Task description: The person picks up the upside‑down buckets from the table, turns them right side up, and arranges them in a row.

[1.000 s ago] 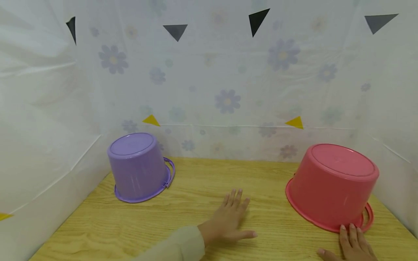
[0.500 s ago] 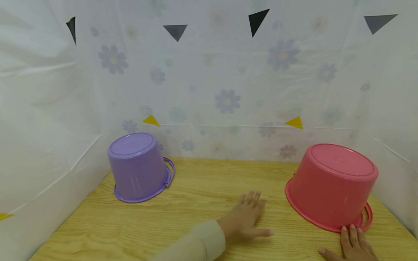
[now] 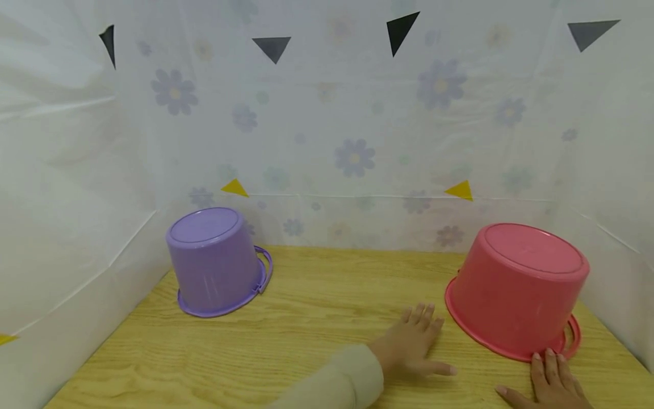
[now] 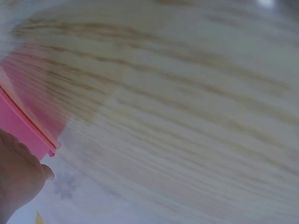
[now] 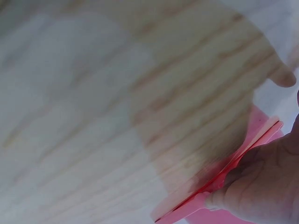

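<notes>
A red bucket (image 3: pixel 518 301) stands upside down on the right of the table. My right hand (image 3: pixel 554 383) has its fingertips at the near rim beside the handle, fingers straight and thumb spread. In the right wrist view, fingers of the right hand (image 5: pixel 261 179) meet the pink-red rim (image 5: pixel 219 179). My left hand (image 3: pixel 411 341), palm down with straight, spread fingers, is low over the wood just left of that bucket and holds nothing. In the left wrist view, the left hand (image 4: pixel 21 179) overlaps the bucket (image 4: pixel 18 133). An upside-down purple bucket (image 3: pixel 214 267) stands at the left.
The wood-grain table (image 3: pixel 204 358) is glossy and reflects in the wrist views. Pale plastic sheeting with faint flowers forms the back wall (image 3: pixel 306 136) and encloses both sides. Black and yellow triangles (image 3: pixel 236 188) are stuck on it.
My left hand has slid rightward across the table, from the middle to close beside the red bucket. The right hand stays at the rim, and both buckets stand where they were.
</notes>
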`<state>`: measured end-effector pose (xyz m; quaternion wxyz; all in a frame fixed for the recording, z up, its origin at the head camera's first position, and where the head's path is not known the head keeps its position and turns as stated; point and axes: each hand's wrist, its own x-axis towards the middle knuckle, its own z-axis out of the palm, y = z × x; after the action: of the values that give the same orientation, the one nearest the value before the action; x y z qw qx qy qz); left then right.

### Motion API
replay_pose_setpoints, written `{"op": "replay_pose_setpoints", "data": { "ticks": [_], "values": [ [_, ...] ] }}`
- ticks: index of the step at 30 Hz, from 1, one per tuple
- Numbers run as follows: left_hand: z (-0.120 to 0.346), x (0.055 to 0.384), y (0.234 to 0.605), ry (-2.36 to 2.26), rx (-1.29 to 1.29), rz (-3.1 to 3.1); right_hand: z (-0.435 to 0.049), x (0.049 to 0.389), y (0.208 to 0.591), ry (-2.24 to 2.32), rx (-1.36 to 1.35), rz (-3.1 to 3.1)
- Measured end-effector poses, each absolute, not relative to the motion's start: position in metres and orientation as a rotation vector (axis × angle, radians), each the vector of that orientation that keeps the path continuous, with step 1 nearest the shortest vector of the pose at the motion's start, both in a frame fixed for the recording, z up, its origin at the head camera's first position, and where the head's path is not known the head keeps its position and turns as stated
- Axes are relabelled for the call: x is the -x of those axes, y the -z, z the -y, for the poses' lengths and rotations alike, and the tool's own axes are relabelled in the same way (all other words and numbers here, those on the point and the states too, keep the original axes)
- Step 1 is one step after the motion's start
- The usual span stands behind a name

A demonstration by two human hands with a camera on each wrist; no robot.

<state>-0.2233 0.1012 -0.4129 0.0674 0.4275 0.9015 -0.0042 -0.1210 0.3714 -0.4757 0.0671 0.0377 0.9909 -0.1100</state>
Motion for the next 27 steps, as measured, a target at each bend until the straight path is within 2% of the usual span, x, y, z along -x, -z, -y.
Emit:
{"op": "replay_pose_setpoints", "data": {
  "ticks": [12,21,27],
  "values": [
    [-0.131,0.213,0.413,0.060,-1.339,-2.754,-0.369,0.125,0.460,0.416,-0.215,-2.872],
    [-0.144,0.209,0.409,0.167,-1.310,-2.763,-0.359,0.119,0.455,0.351,-0.043,-3.078],
    [-0.149,0.209,0.411,0.198,-1.259,-2.748,-0.357,0.118,0.455,0.406,-0.030,-3.075]
  ]
}}
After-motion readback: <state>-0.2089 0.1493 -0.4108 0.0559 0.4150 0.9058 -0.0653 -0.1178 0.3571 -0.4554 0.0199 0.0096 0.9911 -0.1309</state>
